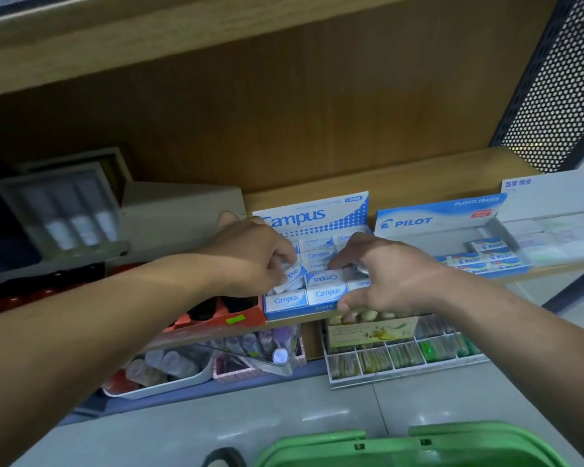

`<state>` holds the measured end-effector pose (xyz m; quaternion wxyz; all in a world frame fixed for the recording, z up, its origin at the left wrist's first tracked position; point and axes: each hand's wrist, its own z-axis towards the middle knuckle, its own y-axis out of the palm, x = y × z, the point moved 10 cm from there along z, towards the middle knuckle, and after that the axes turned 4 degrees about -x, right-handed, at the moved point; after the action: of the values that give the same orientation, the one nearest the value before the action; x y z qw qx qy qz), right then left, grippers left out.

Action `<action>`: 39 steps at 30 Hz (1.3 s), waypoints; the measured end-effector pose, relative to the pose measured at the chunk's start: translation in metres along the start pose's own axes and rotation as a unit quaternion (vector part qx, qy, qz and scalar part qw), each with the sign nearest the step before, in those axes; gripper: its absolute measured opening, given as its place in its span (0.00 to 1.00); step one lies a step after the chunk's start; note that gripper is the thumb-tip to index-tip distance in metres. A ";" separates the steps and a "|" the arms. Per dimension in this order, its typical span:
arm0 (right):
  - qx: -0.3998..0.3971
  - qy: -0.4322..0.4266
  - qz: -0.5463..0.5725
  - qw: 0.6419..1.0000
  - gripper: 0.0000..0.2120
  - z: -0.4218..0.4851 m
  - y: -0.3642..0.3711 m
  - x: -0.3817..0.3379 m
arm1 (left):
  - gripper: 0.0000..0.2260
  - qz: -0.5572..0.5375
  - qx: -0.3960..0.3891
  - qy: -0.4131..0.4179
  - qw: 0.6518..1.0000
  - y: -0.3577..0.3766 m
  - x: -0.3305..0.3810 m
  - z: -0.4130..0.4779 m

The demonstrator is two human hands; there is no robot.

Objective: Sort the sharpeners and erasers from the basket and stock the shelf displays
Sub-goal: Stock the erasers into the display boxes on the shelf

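Observation:
A blue-and-white Campus display box [314, 215] stands on the wooden shelf, filled with several Campus erasers. My left hand [250, 257] is over the box's left side, fingers pinched on a tilted Campus eraser [292, 276]. My right hand [388, 274] rests on the box's right side, fingertips pressing on the erasers there and thumb at the front edge; whether it grips one I cannot tell. To the right stands a Pilot eraser display box [442, 220] with a few Pilot erasers [493, 256]. The green basket [415, 448] shows at the bottom edge.
A grey display unit [64, 210] stands on the shelf to the left, and a red tray [216, 316] sits next to the Campus box. Below hang a lower shelf's trays of small bottles [169, 365] and a divided pen tray [402, 355]. A black perforated panel [560, 82] bounds the right.

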<state>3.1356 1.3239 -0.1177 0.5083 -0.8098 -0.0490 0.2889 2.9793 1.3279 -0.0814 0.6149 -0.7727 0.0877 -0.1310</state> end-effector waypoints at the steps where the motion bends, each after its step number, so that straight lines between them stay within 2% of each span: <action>1: -0.001 0.000 -0.001 1.000 0.29 0.000 0.000 0.000 | 0.11 0.012 -0.007 -0.004 1.000 0.001 0.003 0.000; 3: -0.001 -0.001 0.000 1.000 0.29 0.000 -0.001 -0.001 | 0.18 0.043 -0.031 -0.007 0.999 0.005 0.008 0.001; 7: -0.002 -0.001 0.012 1.000 0.29 -0.002 -0.001 -0.001 | 0.08 0.053 -0.053 0.004 0.997 0.005 0.009 0.002; 12: 0.007 0.001 0.045 0.999 0.29 -0.004 -0.001 0.002 | 0.13 0.047 -0.078 0.005 0.996 0.009 0.011 0.002; 16: 0.003 0.004 0.047 0.999 0.27 -0.005 0.001 0.003 | 0.09 0.066 -0.090 0.019 0.994 0.009 0.016 0.005; 18: 0.001 0.007 0.050 0.999 0.25 -0.005 0.001 0.003 | 0.07 0.066 -0.094 0.052 0.992 0.009 0.022 0.005; 21: -0.008 0.010 0.102 0.995 0.26 -0.005 0.003 0.006 | 0.04 0.077 -0.091 0.088 0.989 0.011 0.026 0.003; 22: -0.006 0.011 0.122 0.992 0.27 -0.005 0.003 0.006 | 0.04 0.063 -0.082 0.081 0.991 0.010 0.023 0.003; 24: 0.016 0.011 0.139 0.990 0.31 -0.006 -0.003 0.008 | 0.11 0.045 -0.050 0.059 0.996 0.007 0.022 0.003; 26: 0.053 0.013 0.127 0.990 0.33 -0.007 -0.016 0.015 | 0.06 0.019 -0.014 0.062 0.998 0.001 0.031 0.005; 28: 0.061 0.020 0.115 0.991 0.36 -0.012 -0.024 0.021 | 0.17 -0.070 -0.033 0.042 0.996 0.008 0.037 0.007; 30: 0.053 0.026 0.091 0.994 0.37 -0.015 -0.025 0.026 | 0.22 -0.140 -0.054 0.037 0.988 0.017 0.045 0.010; 36: 0.056 0.037 0.149 0.987 0.35 -0.020 -0.015 0.043 | 0.20 -0.235 -0.048 -0.017 0.971 0.024 0.040 0.021; 39: 0.064 0.024 0.159 0.985 0.35 -0.016 -0.015 0.045 | 0.10 -0.282 -0.039 -0.020 0.959 0.023 0.039 0.020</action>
<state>3.1842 1.3352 -0.1182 0.5073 -0.7799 0.1112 0.3494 3.0233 1.3298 -0.1048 0.5243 -0.7918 -0.1407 -0.2801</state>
